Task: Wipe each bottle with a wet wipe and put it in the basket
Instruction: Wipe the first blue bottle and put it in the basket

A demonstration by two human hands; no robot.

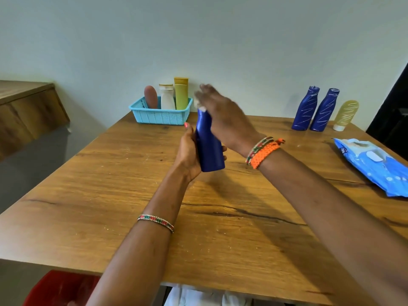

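Table (220,228) first, broad and wooden, filling the lower view, grain and dark cracks running across it. Next in size, at the far right edge, the blue wet wipe pack (373,166) lies flat on the wood. Over at the back by the wall sits the light blue basket (160,117), and it's holding three already: a brown bottle (151,97), a white bottle (167,97) and a yellow-green bottle (181,93), all standing upright. Back right, well apart from the basket, two blue bottles streaked with white marks (305,109) (324,110) stand side by side, leaning a touch, with a yellowish tube (345,115) just beside them, cap down. Now the centre: the blue bottle (208,146) is up off the table, held roughly upright and tilted slightly left, between the two hands. Left hand (187,153) wraps its lower body, thumb on the near side, fingertips peeking round the far side, a firm hold. Right hand (223,115) is up at the neck, blurred, fingers stretched forward over the top; a scrap of white (202,108) shows under it against the bottle's shoulder, too blurred to say for certain that it's a wipe, and I can't tell whether those fingers pinch it or just press. Orange braided band (265,153) on the right wrist, thin beaded bracelet (155,221) on the left forearm.
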